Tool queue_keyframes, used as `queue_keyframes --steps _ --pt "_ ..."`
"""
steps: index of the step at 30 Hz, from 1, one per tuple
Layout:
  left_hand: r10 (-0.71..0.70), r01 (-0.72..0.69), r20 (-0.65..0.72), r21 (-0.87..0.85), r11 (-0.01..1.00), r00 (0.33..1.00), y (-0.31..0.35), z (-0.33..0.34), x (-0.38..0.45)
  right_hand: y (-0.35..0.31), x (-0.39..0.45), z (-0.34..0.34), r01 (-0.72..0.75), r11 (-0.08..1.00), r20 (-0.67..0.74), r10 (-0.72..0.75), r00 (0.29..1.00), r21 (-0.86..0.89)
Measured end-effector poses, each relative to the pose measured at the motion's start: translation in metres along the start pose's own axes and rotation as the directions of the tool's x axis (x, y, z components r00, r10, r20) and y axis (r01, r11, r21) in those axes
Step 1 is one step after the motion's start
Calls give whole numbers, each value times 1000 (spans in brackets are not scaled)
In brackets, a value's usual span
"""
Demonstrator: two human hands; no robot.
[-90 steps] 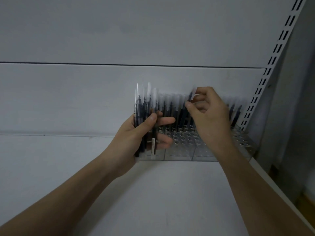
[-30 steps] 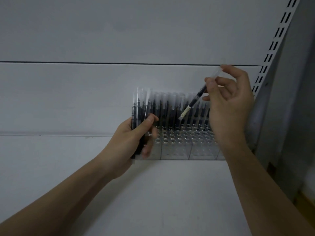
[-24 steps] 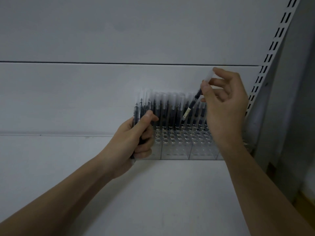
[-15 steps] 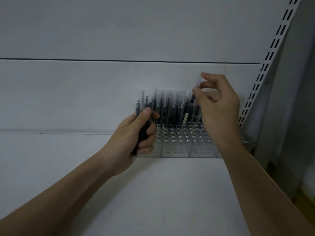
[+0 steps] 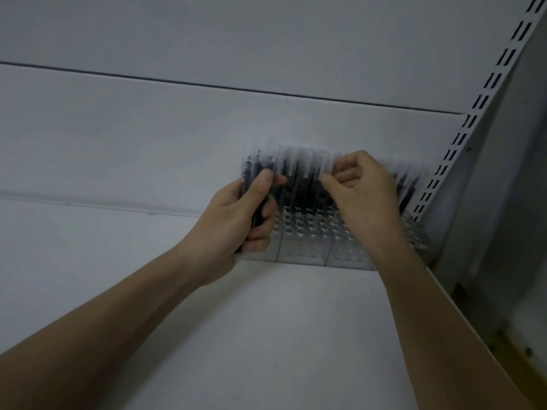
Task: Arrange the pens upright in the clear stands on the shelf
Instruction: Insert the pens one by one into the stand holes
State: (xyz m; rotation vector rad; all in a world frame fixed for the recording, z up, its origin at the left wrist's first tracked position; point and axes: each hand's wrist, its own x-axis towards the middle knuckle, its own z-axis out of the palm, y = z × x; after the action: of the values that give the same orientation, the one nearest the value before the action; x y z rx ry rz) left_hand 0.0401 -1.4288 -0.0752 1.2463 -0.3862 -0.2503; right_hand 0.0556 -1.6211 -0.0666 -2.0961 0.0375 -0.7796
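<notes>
Our left hand (image 5: 236, 223) clutches spare pens (image 5: 254, 179); our right hand (image 5: 359, 196) pinches one pen's cap (image 5: 327, 164); off-centre, it could jam against the clear stand (image 5: 302, 253).

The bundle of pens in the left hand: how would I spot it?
Find the clear stands at the shelf's back right corner. At their left end the left hand grips a bundle of pens; unlike the pens standing in the holes, these are clutched together.
</notes>
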Motion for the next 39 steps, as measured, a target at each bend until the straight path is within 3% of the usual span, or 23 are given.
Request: queue_keyframes --steps 4,7,10,14,19,23,27,32,35,39 --pt "58 -58 -25 7 998 998 -6 11 -3 -6 -3 -6 29 998 -52 -27 998 49" --pt "105 -102 -31 92 991 994 -2 22 -4 -21 -1 -11 60 960 -140 -23 990 272" --pt "102 -99 -29 104 990 994 9 34 5 -35 1 -13 6 889 -29 8 1000 457" --pt "80 -80 -4 96 992 997 14 49 20 -37 3 -20 -52 852 114 -9 993 522" --pt "73 -79 58 109 991 996 7 61 27 -28 1 -28 -106 749 142 16 990 654" --pt "93 -106 83 156 982 992 -3 59 25 -17 -6 -31 -119 716 143 27 989 688" --pt "43 -62 100 194 979 994 -7 52 18 -5 -6 -34 -95 773 117 26 993 627" --pt "48 -69 78 290 955 996 -11 47 21 -2 -5 -31 -106 763 142 19 990 637" --pt "70 -83 59 266 960 996 -12 45 23 -1 -6 -27 -106 778 154 12 988 619" --pt "67 -75 44 223 972 997 -10 46 22 -3 -6 -29 -63 763 69 24 997 643"
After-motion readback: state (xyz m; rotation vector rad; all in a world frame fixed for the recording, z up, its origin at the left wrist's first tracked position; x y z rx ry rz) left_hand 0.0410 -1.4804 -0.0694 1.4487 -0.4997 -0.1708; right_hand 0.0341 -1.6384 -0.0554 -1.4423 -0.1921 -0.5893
